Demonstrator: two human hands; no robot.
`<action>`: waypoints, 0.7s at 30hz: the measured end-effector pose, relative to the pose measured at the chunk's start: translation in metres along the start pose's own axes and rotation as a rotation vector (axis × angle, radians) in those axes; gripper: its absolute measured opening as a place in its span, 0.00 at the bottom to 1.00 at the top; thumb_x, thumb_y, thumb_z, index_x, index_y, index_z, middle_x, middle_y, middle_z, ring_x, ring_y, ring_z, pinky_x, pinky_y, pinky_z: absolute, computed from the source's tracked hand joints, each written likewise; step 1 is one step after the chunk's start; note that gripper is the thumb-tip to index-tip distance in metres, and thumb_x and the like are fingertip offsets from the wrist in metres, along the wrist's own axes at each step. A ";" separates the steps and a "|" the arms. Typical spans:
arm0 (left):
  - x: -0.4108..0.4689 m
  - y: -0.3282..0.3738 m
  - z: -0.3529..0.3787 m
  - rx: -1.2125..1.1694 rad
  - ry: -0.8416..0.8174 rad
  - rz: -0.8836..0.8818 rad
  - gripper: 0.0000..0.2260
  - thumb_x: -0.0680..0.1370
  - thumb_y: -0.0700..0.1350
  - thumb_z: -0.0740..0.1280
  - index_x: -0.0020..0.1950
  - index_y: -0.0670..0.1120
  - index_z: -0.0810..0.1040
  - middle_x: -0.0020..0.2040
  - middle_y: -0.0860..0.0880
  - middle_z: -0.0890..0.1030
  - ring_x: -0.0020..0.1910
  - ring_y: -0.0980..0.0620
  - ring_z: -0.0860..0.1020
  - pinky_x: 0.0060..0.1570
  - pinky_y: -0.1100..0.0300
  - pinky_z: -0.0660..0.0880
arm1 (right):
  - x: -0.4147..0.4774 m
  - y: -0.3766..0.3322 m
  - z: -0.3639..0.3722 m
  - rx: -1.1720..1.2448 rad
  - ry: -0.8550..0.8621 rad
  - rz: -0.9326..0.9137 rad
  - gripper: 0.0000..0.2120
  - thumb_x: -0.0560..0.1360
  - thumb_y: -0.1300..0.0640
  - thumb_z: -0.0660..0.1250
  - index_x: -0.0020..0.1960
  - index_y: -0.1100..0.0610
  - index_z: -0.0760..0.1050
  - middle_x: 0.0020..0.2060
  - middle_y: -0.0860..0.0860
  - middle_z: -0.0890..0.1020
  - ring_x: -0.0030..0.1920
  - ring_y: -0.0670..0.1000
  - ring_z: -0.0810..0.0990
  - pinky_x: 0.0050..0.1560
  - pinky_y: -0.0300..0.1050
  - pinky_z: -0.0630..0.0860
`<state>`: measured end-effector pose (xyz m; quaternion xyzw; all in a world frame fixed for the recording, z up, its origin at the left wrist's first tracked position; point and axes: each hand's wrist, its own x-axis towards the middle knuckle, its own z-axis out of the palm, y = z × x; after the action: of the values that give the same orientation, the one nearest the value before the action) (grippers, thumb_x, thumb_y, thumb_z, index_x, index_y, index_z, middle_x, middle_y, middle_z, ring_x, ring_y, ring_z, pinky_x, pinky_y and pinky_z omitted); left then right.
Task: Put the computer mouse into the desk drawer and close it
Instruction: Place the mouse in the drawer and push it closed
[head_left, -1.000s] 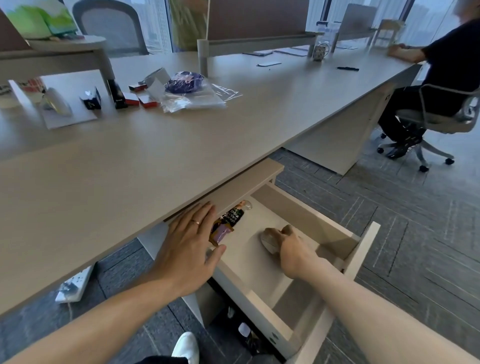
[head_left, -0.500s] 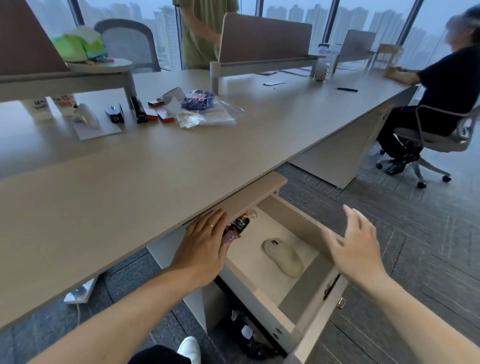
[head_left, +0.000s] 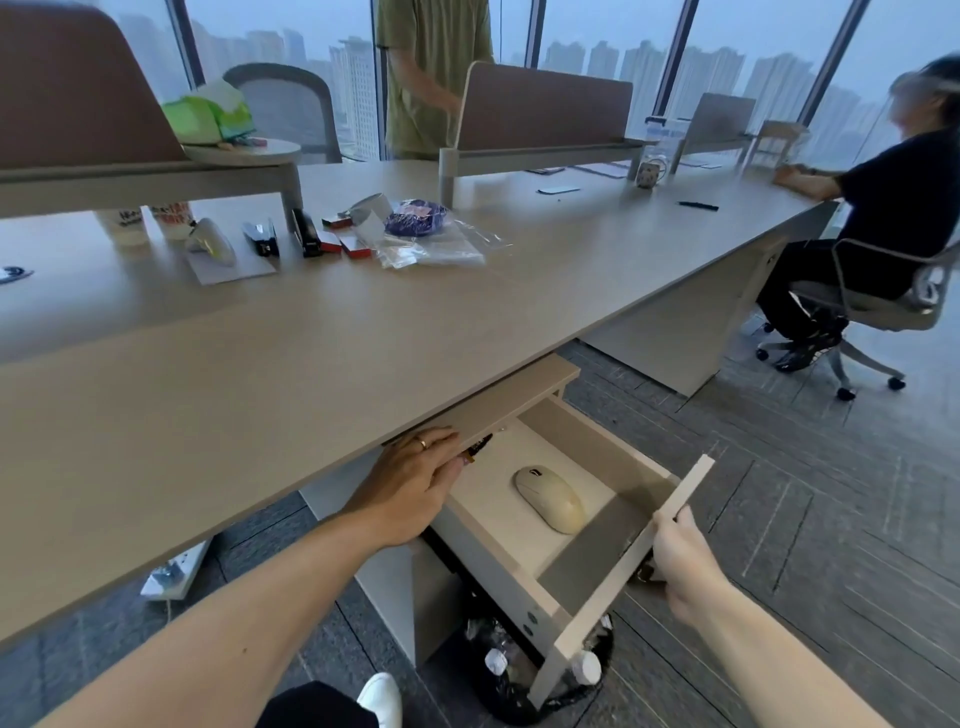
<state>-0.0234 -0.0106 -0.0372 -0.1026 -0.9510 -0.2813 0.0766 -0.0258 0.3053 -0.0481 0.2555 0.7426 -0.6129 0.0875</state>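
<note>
A cream computer mouse (head_left: 550, 498) lies loose on the floor of the open desk drawer (head_left: 587, 577), which is pulled out under the desk edge. My left hand (head_left: 415, 483) rests flat against the drawer's left side at the desk's underside, a ring on one finger; it holds nothing. My right hand (head_left: 680, 558) grips the drawer's front panel (head_left: 636, 561) from outside, fingers over its top edge. A dark small packet (head_left: 478, 448) sits at the drawer's back left, mostly hidden by my left hand.
The long desk (head_left: 363, 332) carries staplers, red boxes, plastic bags and cups at the far left. A bin (head_left: 524, 670) with bottles stands under the drawer. A seated person on a wheeled chair (head_left: 878, 301) is at the right; another person stands behind the divider.
My right hand let go of the mouse, rose out of the drawer, then came down onto the drawer's front panel. The mouse stays in the drawer. My left hand barely moved.
</note>
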 end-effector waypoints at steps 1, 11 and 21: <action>0.000 -0.001 0.000 -0.004 -0.001 0.003 0.22 0.83 0.51 0.52 0.75 0.47 0.69 0.74 0.52 0.69 0.73 0.53 0.65 0.72 0.56 0.60 | 0.002 -0.004 0.007 0.010 -0.017 0.001 0.21 0.83 0.50 0.50 0.76 0.48 0.58 0.62 0.56 0.76 0.57 0.61 0.77 0.41 0.57 0.80; 0.002 -0.017 0.003 -0.020 -0.005 0.083 0.22 0.82 0.45 0.51 0.76 0.49 0.67 0.75 0.54 0.69 0.73 0.59 0.64 0.73 0.53 0.62 | 0.026 -0.043 0.093 0.101 -0.125 0.034 0.21 0.83 0.48 0.52 0.75 0.43 0.56 0.71 0.54 0.67 0.64 0.62 0.70 0.47 0.73 0.79; -0.001 -0.014 0.003 0.008 0.032 0.105 0.24 0.81 0.52 0.61 0.77 0.51 0.65 0.76 0.57 0.67 0.75 0.61 0.60 0.72 0.61 0.55 | 0.051 -0.065 0.154 0.166 -0.210 0.049 0.26 0.83 0.47 0.54 0.78 0.38 0.50 0.77 0.52 0.62 0.72 0.63 0.66 0.41 0.72 0.80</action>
<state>-0.0260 -0.0207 -0.0477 -0.1473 -0.9442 -0.2746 0.1070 -0.1293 0.1644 -0.0500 0.2147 0.6696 -0.6932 0.1583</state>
